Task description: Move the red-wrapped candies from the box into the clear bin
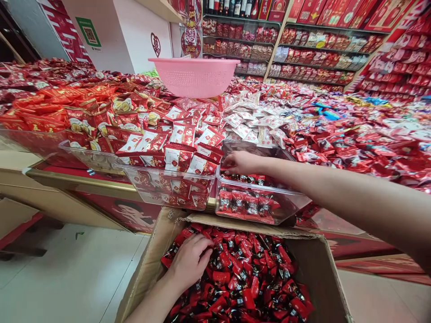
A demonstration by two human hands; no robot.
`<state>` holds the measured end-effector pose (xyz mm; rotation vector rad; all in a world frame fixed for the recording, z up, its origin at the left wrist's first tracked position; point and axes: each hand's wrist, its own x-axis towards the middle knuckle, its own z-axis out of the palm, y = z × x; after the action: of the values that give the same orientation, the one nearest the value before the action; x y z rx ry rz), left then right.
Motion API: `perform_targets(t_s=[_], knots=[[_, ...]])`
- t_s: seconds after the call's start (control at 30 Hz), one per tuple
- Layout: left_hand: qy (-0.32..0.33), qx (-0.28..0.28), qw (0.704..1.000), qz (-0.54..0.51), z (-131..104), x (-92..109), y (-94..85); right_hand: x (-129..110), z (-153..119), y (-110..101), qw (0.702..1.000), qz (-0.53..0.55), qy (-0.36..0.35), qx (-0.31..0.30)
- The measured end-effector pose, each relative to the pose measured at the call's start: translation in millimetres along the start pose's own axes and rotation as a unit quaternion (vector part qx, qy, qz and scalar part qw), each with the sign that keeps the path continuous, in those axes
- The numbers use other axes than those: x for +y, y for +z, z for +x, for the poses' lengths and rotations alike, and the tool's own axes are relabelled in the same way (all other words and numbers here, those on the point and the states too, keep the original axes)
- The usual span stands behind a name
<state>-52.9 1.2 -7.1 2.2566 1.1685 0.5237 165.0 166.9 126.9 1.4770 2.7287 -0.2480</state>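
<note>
My left hand (192, 261) is down in an open cardboard box (321, 269) at the bottom of the view. Its fingers curl into the red-and-black wrapped candies (247, 298) there, closed on some of them, with the fingertips partly hidden. My right hand (243, 162) reaches over the rim of a clear plastic bin (286, 204), knuckles bent and fingertips close to the far left corner. Whatever those closed fingers hold is hidden. Inside that bin, the same kind of wrapped candies (247, 204) stand in neat rows along the front wall.
Left of the bin stands another clear bin (205, 204) of red-and-white packets. Durian-labelled packets (126, 121) fill one farther left. Behind are a pink perforated basket (198, 76) and heaps of white packets (257, 119). Stocked shelves (242, 42) line the back wall.
</note>
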Motion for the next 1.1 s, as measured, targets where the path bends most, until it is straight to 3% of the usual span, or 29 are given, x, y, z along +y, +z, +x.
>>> perform_targets(t_s=[0.1, 0.17, 0.23, 0.27, 0.3, 0.33, 0.4, 0.5, 0.57, 0.67, 0.77, 0.87, 0.93, 1.03, 1.1], knots=[[0.015, -0.007, 0.999, 0.038, -4, 2, -2.7, -18, -21, -45, 0.996, 0.005, 0.043, 0.073], [0.029, -0.045, 0.996, 0.069, -8, 4, -3.3, -41, -54, -73, 0.986, 0.031, 0.046, 0.158], [0.045, -0.094, 0.990, 0.092, -11, 7, -1.7, -70, -97, -82, 0.975, 0.092, 0.008, 0.202], [0.052, -0.113, 0.987, 0.101, -11, 10, 0.0, -84, -119, -75, 0.972, 0.135, -0.024, 0.193], [0.058, -0.123, 0.985, 0.108, -11, 13, 1.9, -96, -139, -59, 0.969, 0.179, -0.056, 0.161], [0.064, -0.125, 0.984, 0.114, -11, 16, 4.0, -105, -155, -36, 0.969, 0.216, -0.078, 0.088], [0.082, -0.115, 0.982, 0.122, -9, 25, 7.8, -114, -178, 25, 0.966, 0.251, -0.061, -0.024], [0.123, -0.094, 0.979, 0.131, -5, 37, 11.4, -115, -186, 120, 0.969, 0.231, 0.079, -0.023], [0.150, -0.096, 0.976, 0.121, -3, 43, 12.5, -117, -184, 160, 0.968, 0.223, 0.114, -0.030], [0.136, -0.094, 0.986, 0.029, 0, 46, 13.2, -123, -185, 179, 0.965, 0.227, 0.129, 0.006], [0.036, -0.016, 0.994, -0.102, 5, 44, 14.0, -122, -189, 175, 0.948, 0.287, 0.131, 0.034], [-0.066, 0.031, 0.972, -0.222, 9, 42, 16.4, -109, -190, 173, 0.901, 0.390, 0.171, 0.077], [-0.142, 0.028, 0.941, -0.307, 11, 41, 18.4, -100, -189, 174, 0.843, 0.474, 0.218, 0.131], [-0.219, -0.027, 0.894, -0.391, 13, 44, 20.1, -94, -187, 173, 0.737, 0.598, 0.259, 0.178], [-0.206, -0.056, 0.894, -0.394, 14, 49, 20.6, -96, -185, 171, 0.682, 0.658, 0.257, 0.192]])
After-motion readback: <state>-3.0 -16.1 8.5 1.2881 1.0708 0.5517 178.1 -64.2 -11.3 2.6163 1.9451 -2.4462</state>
